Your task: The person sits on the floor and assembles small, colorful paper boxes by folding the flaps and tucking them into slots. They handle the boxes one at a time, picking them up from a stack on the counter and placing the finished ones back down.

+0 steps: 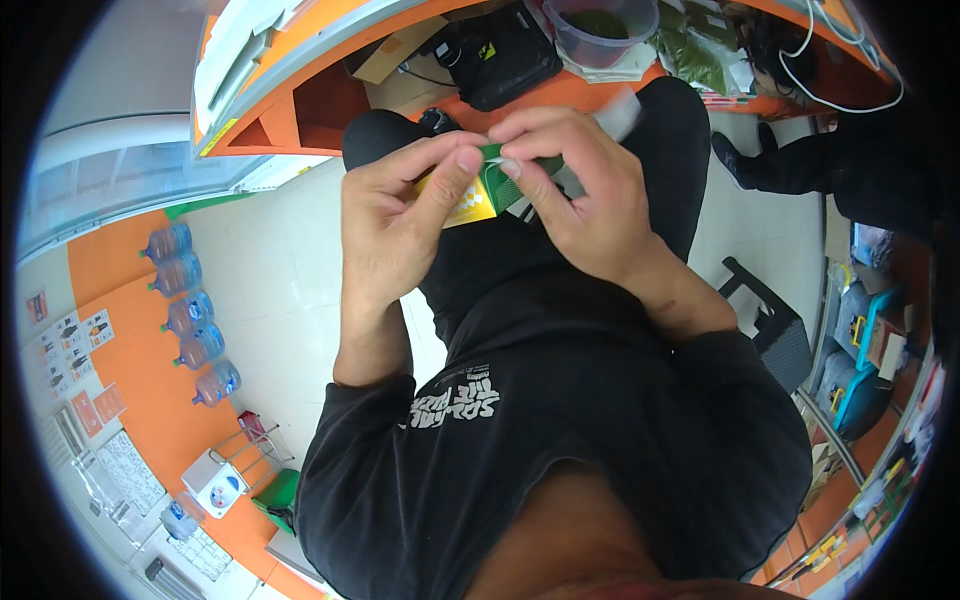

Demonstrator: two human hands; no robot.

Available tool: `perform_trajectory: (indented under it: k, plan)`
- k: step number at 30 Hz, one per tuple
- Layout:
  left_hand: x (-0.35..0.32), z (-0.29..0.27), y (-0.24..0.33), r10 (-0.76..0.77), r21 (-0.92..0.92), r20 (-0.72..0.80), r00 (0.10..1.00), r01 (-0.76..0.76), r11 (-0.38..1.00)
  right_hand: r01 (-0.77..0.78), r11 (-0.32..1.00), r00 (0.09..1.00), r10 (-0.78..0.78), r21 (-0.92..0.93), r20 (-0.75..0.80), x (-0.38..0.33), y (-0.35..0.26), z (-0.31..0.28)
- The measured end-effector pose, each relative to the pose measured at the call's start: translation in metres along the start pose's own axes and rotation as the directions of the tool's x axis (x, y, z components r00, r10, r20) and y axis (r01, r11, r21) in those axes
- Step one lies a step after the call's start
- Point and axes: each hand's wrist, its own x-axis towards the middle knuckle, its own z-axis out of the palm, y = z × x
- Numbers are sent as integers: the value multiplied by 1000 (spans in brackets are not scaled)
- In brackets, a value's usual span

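Observation:
Above my lap, both my hands hold a small yellow and green box (508, 195) that looks like a thin card carton. My left hand (393, 222) is closed on its yellow side, thumb and forefinger pinching near the top edge. Against the green end, my right hand (590, 190) is closed too, its thumb and fingertips meeting at a corner. A whitish translucent piece (619, 116), blurred, shows just beyond the right hand's knuckles; whether that hand holds it I cannot tell. Much of the box is hidden behind my fingers.
Ahead is an orange desk (300, 60) with a black case (500, 60) and a clear plastic tub (603, 30) underneath. Another person's dark-clothed leg (800, 165) is at right, near a black stool (770, 325). Several water bottles (190, 315) line the left wall.

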Motion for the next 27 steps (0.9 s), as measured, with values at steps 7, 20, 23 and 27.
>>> perform_trajectory:
  k: [7, 20, 23, 27]
  plan:
    - [19, 2, -31, 50, 193, 114, 992, -72, 978, -608, 693, 774, 411, 387, 481, 5, 37, -20]
    - [38, -1, -33, 7, 253, -4, 1000, -6, 967, -51, 993, 996, 59, -108, 71, 2, 46, 1]
    - [39, 0, -29, 4, 272, -12, 1000, 0, 962, 61, 976, 998, -66, -209, -16, -1, 49, 9]
    - [41, 0, -30, 81, 278, 11, 997, -81, 957, 47, 977, 997, -59, -210, -52, 0, 54, 16]
